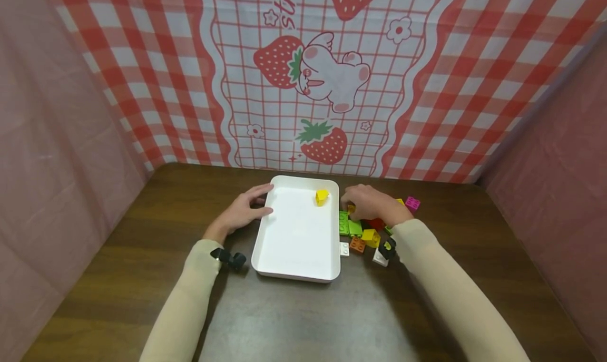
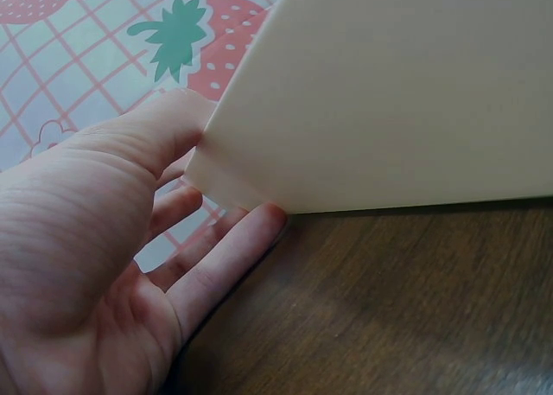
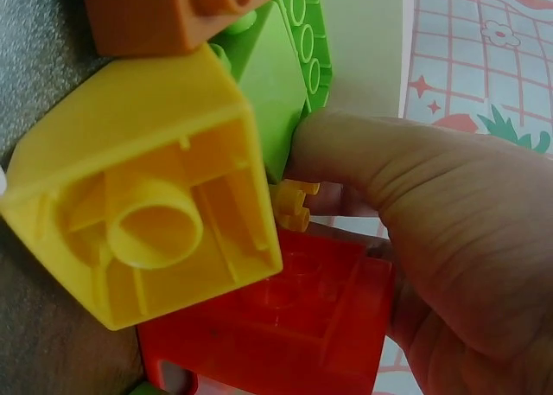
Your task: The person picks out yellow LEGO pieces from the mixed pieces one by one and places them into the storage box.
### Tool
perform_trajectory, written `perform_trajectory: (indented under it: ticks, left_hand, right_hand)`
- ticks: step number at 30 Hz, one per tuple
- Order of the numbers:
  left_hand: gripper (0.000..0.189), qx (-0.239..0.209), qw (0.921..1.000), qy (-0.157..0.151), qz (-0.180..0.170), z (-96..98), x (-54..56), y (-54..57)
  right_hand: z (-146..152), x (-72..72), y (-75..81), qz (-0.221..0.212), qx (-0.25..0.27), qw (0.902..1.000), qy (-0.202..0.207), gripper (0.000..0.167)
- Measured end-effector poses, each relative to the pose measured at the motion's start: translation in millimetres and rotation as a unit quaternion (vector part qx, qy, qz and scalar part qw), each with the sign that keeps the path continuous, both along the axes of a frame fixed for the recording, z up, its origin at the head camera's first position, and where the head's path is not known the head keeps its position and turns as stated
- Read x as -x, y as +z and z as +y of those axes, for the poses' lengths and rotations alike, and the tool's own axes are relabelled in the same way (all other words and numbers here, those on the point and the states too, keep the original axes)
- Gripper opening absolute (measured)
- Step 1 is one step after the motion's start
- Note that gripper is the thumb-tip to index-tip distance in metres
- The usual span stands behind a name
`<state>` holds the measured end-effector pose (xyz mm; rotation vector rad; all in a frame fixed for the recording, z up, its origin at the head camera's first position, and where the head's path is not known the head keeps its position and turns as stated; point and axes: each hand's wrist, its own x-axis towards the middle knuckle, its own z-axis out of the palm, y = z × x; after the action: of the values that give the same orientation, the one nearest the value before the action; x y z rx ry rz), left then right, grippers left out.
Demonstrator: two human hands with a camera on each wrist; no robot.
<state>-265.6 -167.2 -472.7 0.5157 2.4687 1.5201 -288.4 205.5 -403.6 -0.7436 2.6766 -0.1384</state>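
Note:
A white tray [image 1: 299, 246] lies on the table with one yellow brick [image 1: 321, 197] near its far right corner. My left hand [image 1: 242, 209] holds the tray's left side, thumb and a finger over the rim, other fingers against the outer wall [image 2: 389, 110]. Beyond the tray's right side, my right hand [image 1: 370, 201] reaches into loose toy bricks, fingers curled. It pinches a small orange-yellow brick [image 3: 292, 207], partly hidden by the hand. Beside it are a green brick [image 3: 272, 84], a translucent red brick [image 3: 285, 317] and a larger yellow brick [image 3: 147, 187].
Around the right hand lie an orange brick [image 1: 358, 244], white bricks [image 1: 344, 249] and a magenta brick [image 1: 413, 203]. A strawberry-patterned cloth [image 1: 303, 88] hangs behind the brown table [image 1: 118, 277]. Pink cloth [image 1: 550, 114] hangs on both sides.

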Motion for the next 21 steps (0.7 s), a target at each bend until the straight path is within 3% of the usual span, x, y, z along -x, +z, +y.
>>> perform_trajectory:
  ticks: [21]
  left_hand:
    - [0.074, -0.005, 1.0, -0.002, -0.005, 0.3, 0.2, 0.4]
  right_hand:
    - [-0.2, 4.2, 4.0, -0.006, -0.01, 0.9998, 0.013, 0.015]
